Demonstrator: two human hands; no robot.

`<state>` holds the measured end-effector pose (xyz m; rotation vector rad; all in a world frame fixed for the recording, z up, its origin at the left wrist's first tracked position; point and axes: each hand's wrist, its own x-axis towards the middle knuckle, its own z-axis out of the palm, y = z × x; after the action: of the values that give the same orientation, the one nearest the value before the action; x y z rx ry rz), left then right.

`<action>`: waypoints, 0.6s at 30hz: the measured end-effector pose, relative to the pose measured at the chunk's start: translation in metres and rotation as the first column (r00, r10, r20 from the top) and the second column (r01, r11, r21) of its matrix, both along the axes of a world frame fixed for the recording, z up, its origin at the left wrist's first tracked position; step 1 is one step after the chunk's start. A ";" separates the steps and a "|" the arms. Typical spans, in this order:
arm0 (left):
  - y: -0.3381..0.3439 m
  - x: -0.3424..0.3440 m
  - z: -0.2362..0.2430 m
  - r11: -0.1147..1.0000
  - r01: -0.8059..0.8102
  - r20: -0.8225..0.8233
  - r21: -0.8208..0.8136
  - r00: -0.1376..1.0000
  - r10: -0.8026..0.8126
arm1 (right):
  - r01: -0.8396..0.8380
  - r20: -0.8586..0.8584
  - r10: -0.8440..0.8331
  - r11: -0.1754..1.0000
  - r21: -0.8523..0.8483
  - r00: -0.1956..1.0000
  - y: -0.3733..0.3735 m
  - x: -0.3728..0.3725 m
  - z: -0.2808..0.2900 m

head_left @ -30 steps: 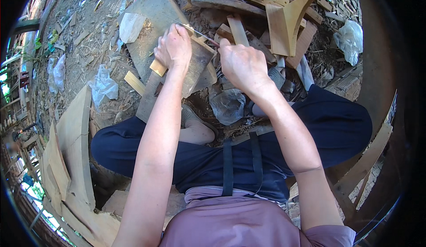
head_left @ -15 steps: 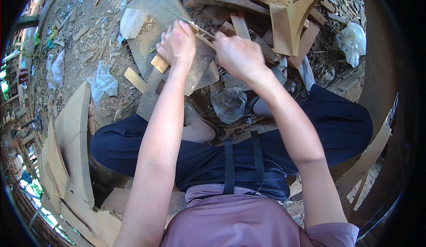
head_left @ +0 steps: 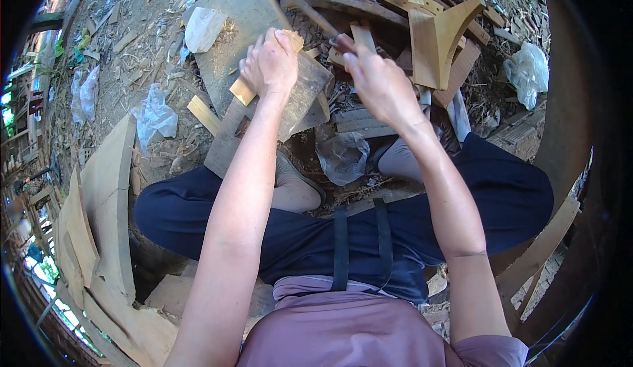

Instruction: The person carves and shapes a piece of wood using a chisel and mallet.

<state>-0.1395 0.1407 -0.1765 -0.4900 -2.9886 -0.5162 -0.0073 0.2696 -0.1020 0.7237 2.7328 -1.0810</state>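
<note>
My left hand (head_left: 269, 63) is closed round a short pale block of wood (head_left: 242, 91), whose ends stick out on both sides of the fist. It presses the block over a worn, dusty board (head_left: 231, 1). To its right, my right hand (head_left: 382, 87) grips the reddish-brown handle of a long narrow-bladed tool (head_left: 315, 16). The blade points up and left, apart from the block, and is smeared by motion; whether it is a knife or a file I cannot tell. Sawdust and chips lie on the board beside a whitish lump (head_left: 204, 29).
A heap of wood offcuts lies at the far right, with a curved pale wooden piece (head_left: 438, 44) on top. Plastic bags (head_left: 155, 116) litter the dirt ground. Large thin boards (head_left: 109, 202) lean at the left. My bent legs flank the work area.
My right hand has drawn back to the right, lifting the blade off the block. My left hand keeps its hold, moved only slightly in the picture.
</note>
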 end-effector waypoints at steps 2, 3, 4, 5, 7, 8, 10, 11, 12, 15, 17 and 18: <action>0.001 0.000 0.001 1.000 -0.008 0.014 -0.003 1.000 0.008 | -0.049 -0.011 0.051 0.990 0.129 0.999 -0.013 0.007 -0.005; 0.001 0.001 0.003 1.000 -0.023 0.019 -0.017 1.000 0.023 | -0.102 -0.015 0.109 0.961 0.257 0.994 -0.018 0.009 -0.008; 0.002 0.002 0.004 0.999 -0.037 0.025 -0.031 0.999 0.038 | -0.098 -0.017 0.106 0.961 0.259 0.994 -0.020 0.011 -0.010; 0.003 0.003 0.004 0.999 -0.034 0.023 -0.030 0.999 0.035 | -0.127 -0.016 0.139 0.937 0.324 0.990 -0.022 0.013 -0.011; 0.006 0.004 0.008 0.998 -0.050 0.037 -0.049 0.998 0.052 | -0.151 -0.032 0.181 0.896 0.418 0.983 -0.025 0.015 -0.013; 0.006 0.005 0.009 0.998 -0.048 0.037 -0.049 0.998 0.050 | -0.150 -0.031 0.179 0.896 0.418 0.983 -0.026 0.015 -0.013; 0.006 0.005 0.009 0.997 -0.049 0.032 -0.055 0.998 0.051 | -0.146 -0.031 0.181 0.876 0.459 0.983 -0.028 0.016 -0.010; 0.006 0.006 0.009 0.997 -0.046 0.032 -0.054 0.998 0.048 | -0.144 -0.031 0.178 0.876 0.460 0.984 -0.029 0.016 -0.010; 0.005 0.005 0.008 0.997 -0.052 0.017 -0.052 0.998 0.052 | -0.138 -0.055 0.190 0.855 0.500 0.980 -0.030 0.017 -0.011; 0.004 0.004 0.007 0.997 -0.053 0.000 -0.058 0.999 0.053 | -0.126 -0.078 0.199 0.833 0.540 0.977 -0.030 0.017 -0.013; 0.005 0.004 0.006 0.996 -0.049 0.002 -0.068 0.999 0.049 | -0.123 -0.077 0.194 0.833 0.539 0.978 -0.030 0.017 -0.013; 0.005 0.004 0.006 0.997 -0.048 -0.005 -0.066 0.999 0.048 | -0.124 -0.075 0.192 0.839 0.530 0.978 -0.030 0.017 -0.013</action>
<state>-0.1355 0.1453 -0.1705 -0.4221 -3.0139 -0.4131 0.0097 0.2399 -0.1146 0.4735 3.1616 -0.3434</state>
